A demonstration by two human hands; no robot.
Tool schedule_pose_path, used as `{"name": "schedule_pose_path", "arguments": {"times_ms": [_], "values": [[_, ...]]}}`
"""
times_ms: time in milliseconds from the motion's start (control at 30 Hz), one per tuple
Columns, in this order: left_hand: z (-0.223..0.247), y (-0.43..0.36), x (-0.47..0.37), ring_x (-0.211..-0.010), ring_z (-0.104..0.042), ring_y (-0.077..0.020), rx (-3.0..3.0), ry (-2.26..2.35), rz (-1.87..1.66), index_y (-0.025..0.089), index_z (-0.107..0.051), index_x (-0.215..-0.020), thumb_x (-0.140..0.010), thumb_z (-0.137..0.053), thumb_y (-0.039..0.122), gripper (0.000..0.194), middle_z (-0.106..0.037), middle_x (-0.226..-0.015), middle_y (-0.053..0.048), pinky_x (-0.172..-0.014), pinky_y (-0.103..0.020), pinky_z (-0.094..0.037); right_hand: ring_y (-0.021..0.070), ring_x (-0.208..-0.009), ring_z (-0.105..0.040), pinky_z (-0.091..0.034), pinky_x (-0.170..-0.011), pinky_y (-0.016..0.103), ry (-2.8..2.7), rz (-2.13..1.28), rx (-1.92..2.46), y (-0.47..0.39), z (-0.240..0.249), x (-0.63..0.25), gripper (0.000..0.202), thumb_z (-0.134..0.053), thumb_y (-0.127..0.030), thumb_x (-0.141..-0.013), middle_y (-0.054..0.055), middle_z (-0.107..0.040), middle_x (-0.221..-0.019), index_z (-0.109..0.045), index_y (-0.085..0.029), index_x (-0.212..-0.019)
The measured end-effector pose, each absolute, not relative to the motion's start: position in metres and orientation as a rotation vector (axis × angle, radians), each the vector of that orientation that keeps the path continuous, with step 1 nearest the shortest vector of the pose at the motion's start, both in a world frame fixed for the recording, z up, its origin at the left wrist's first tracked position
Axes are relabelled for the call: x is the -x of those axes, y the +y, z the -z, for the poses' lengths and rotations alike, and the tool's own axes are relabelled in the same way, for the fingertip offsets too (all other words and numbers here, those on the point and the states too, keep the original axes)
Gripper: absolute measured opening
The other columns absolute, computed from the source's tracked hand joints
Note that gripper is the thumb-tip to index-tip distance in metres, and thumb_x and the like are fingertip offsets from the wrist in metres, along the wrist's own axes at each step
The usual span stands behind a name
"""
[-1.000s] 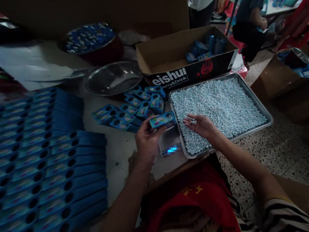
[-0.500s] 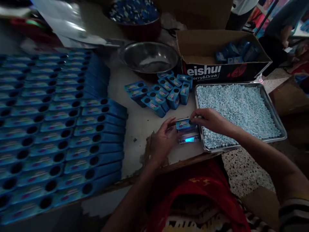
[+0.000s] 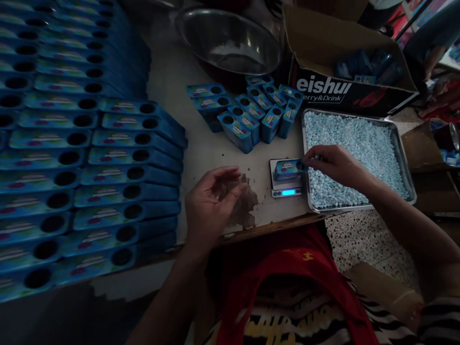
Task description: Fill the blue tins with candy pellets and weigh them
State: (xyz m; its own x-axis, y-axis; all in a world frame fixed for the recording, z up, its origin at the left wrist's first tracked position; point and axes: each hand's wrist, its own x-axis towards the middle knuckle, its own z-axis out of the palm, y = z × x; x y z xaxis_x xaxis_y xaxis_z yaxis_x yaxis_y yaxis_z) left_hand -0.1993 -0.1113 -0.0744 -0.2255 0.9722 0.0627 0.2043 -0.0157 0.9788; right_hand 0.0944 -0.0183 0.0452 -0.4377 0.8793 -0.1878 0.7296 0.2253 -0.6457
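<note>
A blue printed box (image 3: 286,167) with a round hole in its top lies on a small digital scale (image 3: 276,188), whose display is lit. My right hand (image 3: 332,162) is closed in a pinch at the holed end of this box, with a few small pale candies between the fingertips. Under its wrist a metal tray (image 3: 312,203) holds a layer of pale blue and white candies (image 3: 355,153). My left hand (image 3: 210,206) hangs over the table left of the scale, fingers apart and holding nothing.
Long rows of blue boxes (image 3: 108,177) fill the left side. Several more boxes (image 3: 235,129) stand loosely behind the scale. Farther back are a metal bowl (image 3: 230,48) and a cardboard carton (image 3: 319,91) with blue packs in it. Another person's hand (image 3: 433,62) shows at far right.
My left hand has drawn away to the left from the box and scale. The right hand stays at the box's hole. The view has tilted down.
</note>
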Motion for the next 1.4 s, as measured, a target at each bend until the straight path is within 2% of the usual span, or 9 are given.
{"name": "schedule_pose_path", "arguments": {"times_ms": [200, 567, 633, 733, 833, 1000, 1133, 1267, 1400], "values": [[0.077, -0.113, 0.207, -0.106, -0.078, -0.0274, -1.146, 1.479, -1.321, 0.028, -0.077, -0.118, -0.082, -0.088, 0.042, 0.04, -0.079, -0.114, -0.007, -0.108, -0.051, -0.065, 0.0144, -0.074, -0.064, -0.042, -0.074, 0.03, -2.504, -0.92, 1.555, -0.013, -0.059, -0.08, 0.019, -0.064, -0.02, -0.097, 0.003, -0.078, -0.086, -0.083, -0.02, -0.101], [0.082, -0.114, 0.214, -0.106, -0.078, -0.0278, -1.154, 1.473, -1.218, 0.024, -0.075, -0.125, -0.079, -0.087, 0.045, 0.051, -0.079, -0.117, -0.008, -0.105, -0.05, -0.066, 0.012, -0.067, -0.053, -0.037, -0.069, 0.03, -2.414, -1.028, 1.563, -0.009, -0.057, -0.082, 0.011, -0.072, -0.02, -0.094, -0.003, -0.063, -0.071, -0.08, -0.019, -0.102], [0.082, -0.111, 0.209, -0.105, -0.078, -0.0279, -1.167, 1.454, -1.22, 0.024, -0.075, -0.126, -0.081, -0.086, 0.043, 0.05, -0.079, -0.117, -0.009, -0.105, -0.049, -0.066, 0.0115, -0.065, -0.052, -0.037, -0.065, 0.03, -2.294, -1.157, 1.575, -0.006, -0.053, -0.085, 0.005, -0.074, -0.022, -0.094, -0.003, -0.063, -0.07, -0.077, -0.018, -0.093], [0.076, -0.105, 0.198, -0.105, -0.079, -0.0272, -1.288, 1.422, -1.218, 0.027, -0.075, -0.127, -0.086, -0.084, 0.041, 0.045, -0.079, -0.119, -0.008, -0.105, -0.048, -0.066, 0.0101, -0.06, -0.049, -0.034, -0.058, 0.028, -1.927, -1.413, 1.549, 0.001, -0.045, -0.096, 0.014, -0.08, -0.03, -0.092, -0.002, -0.062, -0.068, -0.072, -0.019, -0.087], [0.064, -0.096, 0.184, -0.11, -0.078, -0.0271, -1.492, 1.394, -1.211, 0.031, -0.075, -0.126, -0.09, -0.082, 0.037, 0.037, -0.079, -0.121, -0.005, -0.107, -0.048, -0.065, 0.0082, -0.058, -0.046, -0.032, -0.054, 0.024, -1.482, -1.549, 1.508, 0.007, -0.037, -0.116, 0.026, -0.09, -0.036, -0.084, -0.002, -0.063, -0.071, -0.071, -0.019, -0.087], [0.048, -0.085, 0.171, -0.119, -0.076, -0.0286, -1.747, 1.418, -1.186, 0.03, -0.076, -0.127, -0.091, -0.083, 0.028, 0.036, -0.078, -0.124, -0.005, -0.11, -0.047, -0.063, 0.0063, -0.059, -0.046, -0.03, -0.051, 0.02, -0.912, -1.659, 1.536, 0.013, -0.023, -0.152, 0.04, -0.101, -0.025, -0.065, -0.004, -0.062, -0.072, -0.068, -0.018, -0.088], [0.04, -0.082, 0.166, -0.122, -0.074, -0.0302, -1.796, 1.489, -1.115, 0.028, -0.075, -0.13, -0.087, -0.088, 0.027, 0.045, -0.078, -0.127, -0.006, -0.111, -0.048, -0.061, 0.0069, -0.058, -0.043, -0.028, -0.052, 0.022, -0.948, -1.683, 1.524, 0.013, -0.01, -0.167, 0.042, -0.101, -0.03, -0.063, -0.004, -0.062, -0.072, -0.069, -0.019, -0.089], [0.033, -0.081, 0.16, -0.125, -0.072, -0.0321, -1.867, 1.563, -1.024, 0.03, -0.072, -0.135, -0.081, -0.094, 0.023, 0.059, -0.077, -0.129, -0.007, -0.114, -0.05, -0.058, 0.0123, -0.062, -0.05, -0.037, -0.059, 0.028, -1.464, -1.433, 1.587, 0.007, -0.001, -0.176, 0.036, -0.091, -0.049, -0.076, 0.001, -0.068, -0.075, -0.072, -0.021, -0.087], [0.044, -0.076, 0.153, -0.13, -0.07, -0.0336, -1.865, 1.62, -0.958, 0.029, -0.064, -0.146, -0.073, -0.098, 0.017, 0.082, -0.076, -0.136, -0.009, -0.117, -0.051, -0.055, 0.0243, -0.085, -0.069, -0.05, -0.083, 0.04, -2.082, -0.768, 1.614, -0.004, -0.002, -0.186, 0.023, -0.077, -0.046, -0.092, 0.009, -0.082, -0.097, -0.081, -0.023, -0.091]]}}
